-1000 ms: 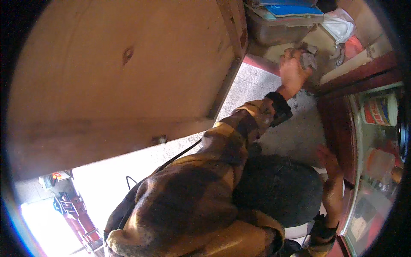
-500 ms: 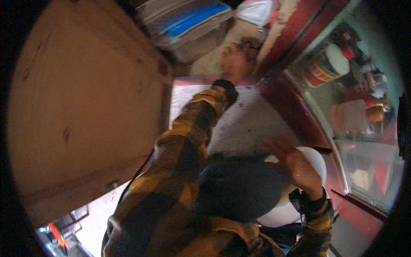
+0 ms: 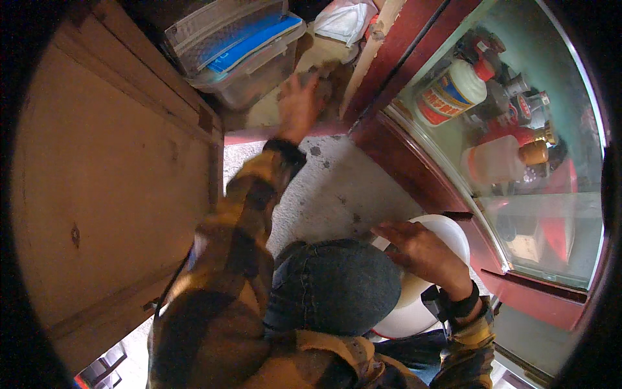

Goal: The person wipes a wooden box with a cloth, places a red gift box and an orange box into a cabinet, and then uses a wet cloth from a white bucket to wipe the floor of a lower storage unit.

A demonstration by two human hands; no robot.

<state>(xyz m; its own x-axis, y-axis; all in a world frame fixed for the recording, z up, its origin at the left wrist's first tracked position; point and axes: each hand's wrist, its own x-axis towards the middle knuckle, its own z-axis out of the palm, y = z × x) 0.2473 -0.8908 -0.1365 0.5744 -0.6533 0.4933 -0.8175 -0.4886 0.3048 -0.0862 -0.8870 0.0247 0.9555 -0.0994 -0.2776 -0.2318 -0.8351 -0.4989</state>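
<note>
My left hand (image 3: pixel 299 107) reaches over the sill of an open wooden cupboard, its fingers spread. Beside its fingertips is a dark brown lump (image 3: pixel 332 84) that I cannot make out; whether they touch is unclear. Left of the hand stands a clear plastic box (image 3: pixel 249 84) with a blue flat thing (image 3: pixel 256 45) on top. My right hand (image 3: pixel 421 249) hovers by my knee, above a white round tub (image 3: pixel 447 233), fingers stretched leftward and nothing visible in them. The hand and knee hide part of the tub.
The brown cupboard door (image 3: pixel 116 181) stands open on the left. To the right, a glass-fronted cabinet (image 3: pixel 479 253) holds a white bottle (image 3: pixel 453 94) with a red cap and several other bottles. A white plastic bag (image 3: pixel 343 23) lies deeper in the cupboard. Grey speckled floor (image 3: pixel 343 175) lies between.
The whole view has shifted, so the box, cupboard and cabinet sit further left. My left hand remains by the brown lump, fingers spread. My right hand's fingers have lowered slightly toward my knee.
</note>
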